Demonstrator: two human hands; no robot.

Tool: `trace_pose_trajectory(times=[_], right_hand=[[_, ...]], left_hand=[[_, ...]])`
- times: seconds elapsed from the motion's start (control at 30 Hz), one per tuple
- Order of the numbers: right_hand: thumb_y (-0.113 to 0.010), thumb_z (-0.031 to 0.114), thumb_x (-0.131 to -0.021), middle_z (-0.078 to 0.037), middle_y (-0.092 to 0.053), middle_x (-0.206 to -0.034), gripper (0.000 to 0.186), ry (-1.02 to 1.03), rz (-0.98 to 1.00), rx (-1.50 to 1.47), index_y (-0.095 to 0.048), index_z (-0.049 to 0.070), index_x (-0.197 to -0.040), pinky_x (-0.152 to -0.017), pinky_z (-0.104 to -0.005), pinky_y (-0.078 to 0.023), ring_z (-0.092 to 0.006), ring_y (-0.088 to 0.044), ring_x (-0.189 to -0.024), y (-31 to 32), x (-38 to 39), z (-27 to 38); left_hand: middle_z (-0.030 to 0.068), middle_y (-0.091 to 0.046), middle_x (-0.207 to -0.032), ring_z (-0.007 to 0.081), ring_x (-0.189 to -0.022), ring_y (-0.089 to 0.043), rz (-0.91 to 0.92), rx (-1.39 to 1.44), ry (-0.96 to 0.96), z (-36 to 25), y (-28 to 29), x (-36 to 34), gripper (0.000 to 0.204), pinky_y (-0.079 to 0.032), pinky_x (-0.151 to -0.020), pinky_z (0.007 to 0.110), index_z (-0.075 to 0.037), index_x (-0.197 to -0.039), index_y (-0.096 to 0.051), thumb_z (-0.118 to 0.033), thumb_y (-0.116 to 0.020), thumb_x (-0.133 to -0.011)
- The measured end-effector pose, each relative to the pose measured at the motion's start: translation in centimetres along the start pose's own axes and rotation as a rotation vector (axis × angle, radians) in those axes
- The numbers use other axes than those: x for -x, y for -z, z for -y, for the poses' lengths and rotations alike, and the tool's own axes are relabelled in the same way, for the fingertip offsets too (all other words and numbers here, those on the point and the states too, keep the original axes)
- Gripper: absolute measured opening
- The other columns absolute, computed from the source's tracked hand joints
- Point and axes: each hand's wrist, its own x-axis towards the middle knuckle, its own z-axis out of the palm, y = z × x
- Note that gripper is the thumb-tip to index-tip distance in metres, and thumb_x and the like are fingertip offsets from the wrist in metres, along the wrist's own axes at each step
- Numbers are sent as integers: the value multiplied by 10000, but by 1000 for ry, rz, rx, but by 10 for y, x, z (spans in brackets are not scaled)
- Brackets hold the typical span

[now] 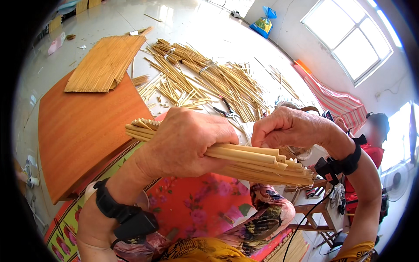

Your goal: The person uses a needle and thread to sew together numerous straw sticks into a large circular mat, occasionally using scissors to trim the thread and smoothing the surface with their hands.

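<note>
In the head view, my left hand (187, 142) clamps a bundle of cut reed stalks (266, 168), thumb and fingers pressed firmly around it. The bundle is in front of me, above a red floral cloth (183, 198). Its long axis runs crosswise, sloping from upper left to lower right; one set of cut ends points left, the other right. My right hand (286, 126) is just above the right-hand part, fingers curled in and closed; whether they pinch anything thin, I cannot tell. Beyond, pruning shears (228, 114) lie beside a heap of loose stalks (218, 76). A flat reed mat (104, 65) rests on the wooden tabletop (87, 131) at left.
</note>
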Motion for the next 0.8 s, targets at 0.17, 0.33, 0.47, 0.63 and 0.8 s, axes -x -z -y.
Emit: trace_pose_trajectory(times=[0.17, 0.33, 0.47, 0.63, 0.8], right_hand=[[-636, 141, -987, -12, -628, -866, 159, 10, -15, 27, -667, -14, -990, -772, -285, -481, -92, -558, -830, -2, 2, 0], [-593, 83, -979, -20, -624, -860, 115, -14, -2, 72, -667, -5, -986, -761, -287, -486, -95, -560, -819, -3, 0, 10], [-579, 82, -984, -27, -617, -856, 117, -31, -18, 91, -663, 2, -994, -763, -288, -488, -103, -563, -812, -5, 2, 11], [-556, 200, -1048, -71, -669, -871, 227, -52, -51, 175, -648, -7, -1062, -756, -312, -492, -161, -628, -814, -9, 5, 5], [-525, 221, -1043, -111, -652, -923, 206, -168, -99, 209, -585, 46, -1134, -744, -368, -498, -250, -650, -856, -19, 2, 26]], left_hand=[[19, -631, -693, 252, -629, -619, 12, 20, 10, 1, -1, -1, 236, -462, -623, 353, -128, -868, -703, -151, -846, -682], [22, -643, -705, 255, -635, -624, -1, 22, 16, 0, -1, 0, 253, -472, -624, 356, -123, -868, -705, -155, -858, -670], [23, -647, -707, 254, -635, -627, 5, 21, 17, 0, -1, -1, 252, -473, -623, 356, -122, -865, -704, -159, -860, -670], [25, -646, -706, 253, -637, -632, 2, 10, 21, 0, -1, 0, 242, -475, -626, 354, -121, -862, -706, -168, -858, -679], [31, -650, -712, 259, -650, -641, 1, -1, 32, -3, -1, -1, 228, -485, -630, 359, -111, -844, -707, -178, -856, -685]])
